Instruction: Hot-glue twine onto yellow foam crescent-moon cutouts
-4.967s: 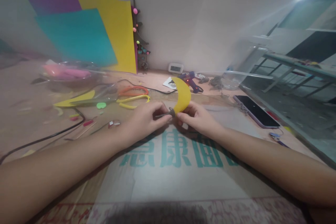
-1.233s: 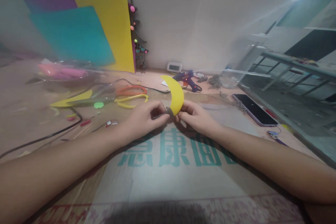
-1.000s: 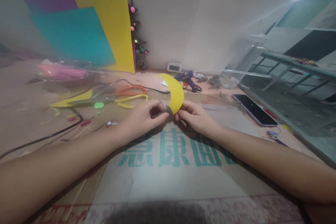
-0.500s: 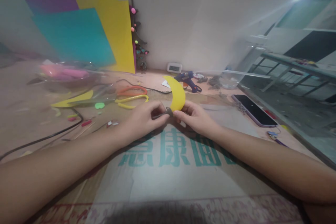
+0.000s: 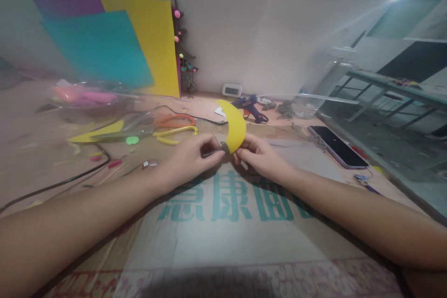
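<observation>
A yellow crescent [image 5: 238, 126], flat like foam sheet or card, stands up in the middle of the head view. My right hand [image 5: 262, 157] is closed at its lower end, thumb and fingers by the edge. A thin dark twig-like piece [image 5: 225, 148] meets the crescent's lower tip. My left hand [image 5: 192, 160] pinches this piece between thumb and forefinger; most of it is hidden by the fingers. Whether the two pieces are joined I cannot tell. Both hands are just above the cardboard [image 5: 223, 242] with green characters.
Scissors with orange and yellow handles [image 5: 176, 126] lie left of the hands. Behind the crescent are a blue glue gun [image 5: 252, 108] and a small white clock [image 5: 232, 90]. A phone [image 5: 338, 147] rests at the right. Coloured sheets [image 5: 101, 49] lean on the wall.
My right thumb has slid slightly off the crescent's lower tip, showing more of the yellow. The crescent has shifted a touch left. My left hand keeps its place.
</observation>
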The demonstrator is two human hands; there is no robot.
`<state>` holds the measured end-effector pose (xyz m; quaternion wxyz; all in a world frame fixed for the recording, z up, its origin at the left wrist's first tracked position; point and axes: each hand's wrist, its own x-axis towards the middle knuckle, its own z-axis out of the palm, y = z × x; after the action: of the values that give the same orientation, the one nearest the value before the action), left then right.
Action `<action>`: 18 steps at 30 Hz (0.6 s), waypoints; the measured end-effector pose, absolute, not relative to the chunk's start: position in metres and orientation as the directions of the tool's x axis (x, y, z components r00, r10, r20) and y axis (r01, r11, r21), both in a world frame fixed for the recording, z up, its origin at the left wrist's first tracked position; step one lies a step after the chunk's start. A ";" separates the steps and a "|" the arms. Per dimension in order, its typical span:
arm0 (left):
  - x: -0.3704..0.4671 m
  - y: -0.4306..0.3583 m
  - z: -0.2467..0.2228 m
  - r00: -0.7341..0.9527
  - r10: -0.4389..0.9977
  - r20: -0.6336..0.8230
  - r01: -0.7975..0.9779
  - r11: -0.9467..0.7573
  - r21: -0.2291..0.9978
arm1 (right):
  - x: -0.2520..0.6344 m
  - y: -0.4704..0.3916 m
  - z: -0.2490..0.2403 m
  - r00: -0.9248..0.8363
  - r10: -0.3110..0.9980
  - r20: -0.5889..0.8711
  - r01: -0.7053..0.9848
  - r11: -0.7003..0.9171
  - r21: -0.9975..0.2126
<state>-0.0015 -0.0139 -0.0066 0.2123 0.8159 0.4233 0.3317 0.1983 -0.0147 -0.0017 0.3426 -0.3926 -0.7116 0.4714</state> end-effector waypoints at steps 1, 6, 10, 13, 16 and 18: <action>-0.002 -0.013 -0.007 0.414 0.834 0.365 0.549 -0.548 0.631 | 0.198 -0.015 -0.001 -0.458 0.882 0.115 0.234 0.244 -0.941; -0.002 -0.011 -0.007 0.383 0.844 0.376 0.541 -0.535 0.649 | 0.198 -0.017 0.001 -0.439 0.895 0.076 0.272 0.213 -0.938; -0.002 -0.012 -0.005 0.345 0.864 0.366 0.545 -0.502 0.672 | 0.199 -0.013 -0.004 -0.438 0.889 0.136 0.227 0.256 -0.940; -0.002 -0.013 -0.004 0.321 0.876 0.360 0.545 -0.482 0.686 | 0.200 -0.010 -0.007 -0.429 0.882 0.194 0.205 0.305 -0.930; -0.002 -0.013 -0.003 0.322 0.874 0.364 0.547 -0.486 0.682 | 0.200 -0.009 -0.008 -0.414 0.889 0.195 0.237 0.312 -0.920; -0.002 -0.012 -0.004 0.330 0.870 0.366 0.553 -0.493 0.672 | 0.200 -0.009 -0.007 -0.401 0.896 0.191 0.257 0.310 -0.915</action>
<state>-0.0016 -0.0125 -0.0041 0.2201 0.7853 0.4530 0.3602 0.1996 -0.0095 -0.0073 0.3723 -0.4009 -0.7187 0.4291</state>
